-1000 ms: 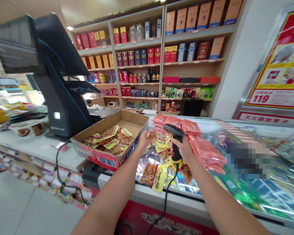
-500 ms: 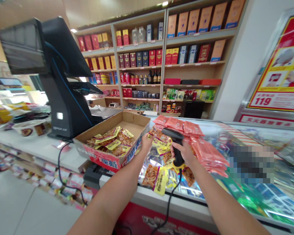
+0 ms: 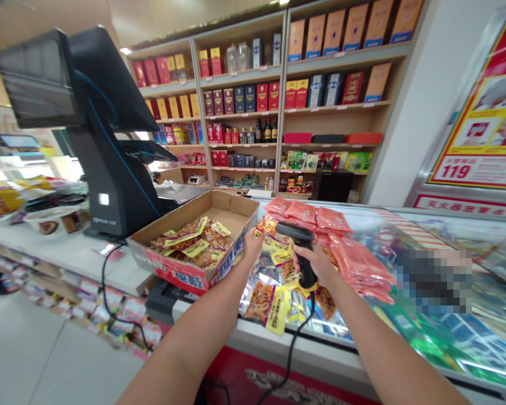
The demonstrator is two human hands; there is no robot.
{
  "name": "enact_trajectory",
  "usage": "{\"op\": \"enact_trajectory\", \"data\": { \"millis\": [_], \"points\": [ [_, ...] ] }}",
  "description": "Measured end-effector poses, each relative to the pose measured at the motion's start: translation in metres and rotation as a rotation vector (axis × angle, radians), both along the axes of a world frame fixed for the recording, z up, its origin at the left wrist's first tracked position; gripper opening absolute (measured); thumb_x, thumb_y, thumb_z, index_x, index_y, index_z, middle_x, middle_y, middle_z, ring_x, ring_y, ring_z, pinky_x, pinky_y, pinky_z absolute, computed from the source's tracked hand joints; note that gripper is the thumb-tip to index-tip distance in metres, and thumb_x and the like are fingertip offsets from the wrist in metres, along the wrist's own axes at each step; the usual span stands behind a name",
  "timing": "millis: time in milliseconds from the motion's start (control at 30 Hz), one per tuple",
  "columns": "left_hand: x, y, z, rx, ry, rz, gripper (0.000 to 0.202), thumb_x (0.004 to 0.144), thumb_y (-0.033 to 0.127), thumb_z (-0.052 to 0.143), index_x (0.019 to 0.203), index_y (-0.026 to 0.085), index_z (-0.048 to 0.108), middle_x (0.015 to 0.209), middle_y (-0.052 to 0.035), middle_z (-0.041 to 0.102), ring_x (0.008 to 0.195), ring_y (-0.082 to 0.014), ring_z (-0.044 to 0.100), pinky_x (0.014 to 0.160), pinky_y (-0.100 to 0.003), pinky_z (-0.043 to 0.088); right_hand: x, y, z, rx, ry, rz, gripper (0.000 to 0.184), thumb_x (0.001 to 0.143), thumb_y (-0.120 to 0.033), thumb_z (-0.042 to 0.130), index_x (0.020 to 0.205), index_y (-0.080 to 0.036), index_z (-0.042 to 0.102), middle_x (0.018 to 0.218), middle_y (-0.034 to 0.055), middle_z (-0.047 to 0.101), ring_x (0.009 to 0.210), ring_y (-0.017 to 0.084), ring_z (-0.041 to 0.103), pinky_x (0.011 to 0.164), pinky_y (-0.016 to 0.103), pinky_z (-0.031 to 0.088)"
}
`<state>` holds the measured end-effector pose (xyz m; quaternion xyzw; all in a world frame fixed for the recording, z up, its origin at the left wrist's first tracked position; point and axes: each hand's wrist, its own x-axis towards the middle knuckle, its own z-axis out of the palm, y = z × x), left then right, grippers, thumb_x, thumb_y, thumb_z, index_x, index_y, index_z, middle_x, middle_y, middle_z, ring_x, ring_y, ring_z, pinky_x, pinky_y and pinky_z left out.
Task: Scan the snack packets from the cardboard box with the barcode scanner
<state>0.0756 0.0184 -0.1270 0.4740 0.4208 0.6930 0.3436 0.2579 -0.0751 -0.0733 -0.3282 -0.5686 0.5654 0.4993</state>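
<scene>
My right hand [image 3: 316, 263] is wrapped round the grip of a black barcode scanner [image 3: 297, 233], its head pointing left and its cable hanging down in front of the counter. Just left of that head, my left hand [image 3: 253, 243] pinches a snack packet [image 3: 266, 226], whose surface glows orange-red. My fingers hide part of it. Several more yellow and purple snack packets lie on the glass below my hands, one packet [image 3: 267, 306] near the front edge. An open cardboard box [image 3: 181, 277] with similar packets in it stands left of my left hand.
Pink-red packages [image 3: 358, 264] are heaped right of the scanner on the glass counter [image 3: 383, 225]. A black checkout terminal [image 3: 118, 169] rises behind the box at left. Shelves [image 3: 244, 115] of boxes and bottles line the back. The scanner cable [image 3: 293, 343] crosses the counter's front edge.
The scanner's head has shifted slightly left, towards the packet in my left hand. An orange-red glow now shows on that packet. My left hand has hardly moved.
</scene>
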Motion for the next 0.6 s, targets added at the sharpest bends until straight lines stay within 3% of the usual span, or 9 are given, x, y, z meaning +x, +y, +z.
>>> {"op": "enact_trajectory", "data": {
  "millis": [167, 433, 600],
  "points": [
    [0.002, -0.002, 0.002, -0.019, -0.009, -0.003, 0.018, 0.068, 0.024, 0.068, 0.082, 0.014, 0.068, 0.076, -0.0025, 0.069, 0.068, -0.0145, 0.061, 0.066, -0.025, 0.048, 0.0, 0.001, -0.001, 0.018, -0.01, -0.008, 0.028, 0.069, -0.041, 0.071, 0.066, -0.019, 0.054, 0.052, -0.0028, 0.057, 0.038, 0.011, 0.053, 0.038, 0.022, 0.045],
    [0.002, -0.006, 0.007, -0.001, 0.015, 0.007, 0.016, 0.071, 0.022, 0.067, 0.084, 0.014, 0.067, 0.083, -0.0044, 0.072, 0.079, -0.0176, 0.065, 0.076, -0.028, 0.05, 0.001, 0.001, -0.004, 0.005, -0.002, -0.035, 0.029, 0.068, -0.042, 0.073, 0.069, -0.018, 0.056, 0.054, -0.0027, 0.058, 0.038, 0.011, 0.053, 0.038, 0.023, 0.046],
    [0.012, -0.014, 0.016, -0.03, 0.037, 0.167, 0.016, 0.076, 0.025, 0.065, 0.088, 0.016, 0.063, 0.084, -0.0032, 0.071, 0.083, -0.0171, 0.065, 0.076, -0.027, 0.05, -0.004, 0.001, 0.003, -0.016, 0.012, -0.067, 0.032, 0.063, -0.043, 0.076, 0.072, -0.018, 0.057, 0.053, -0.0029, 0.059, 0.038, 0.012, 0.053, 0.037, 0.024, 0.046]
  ]
}}
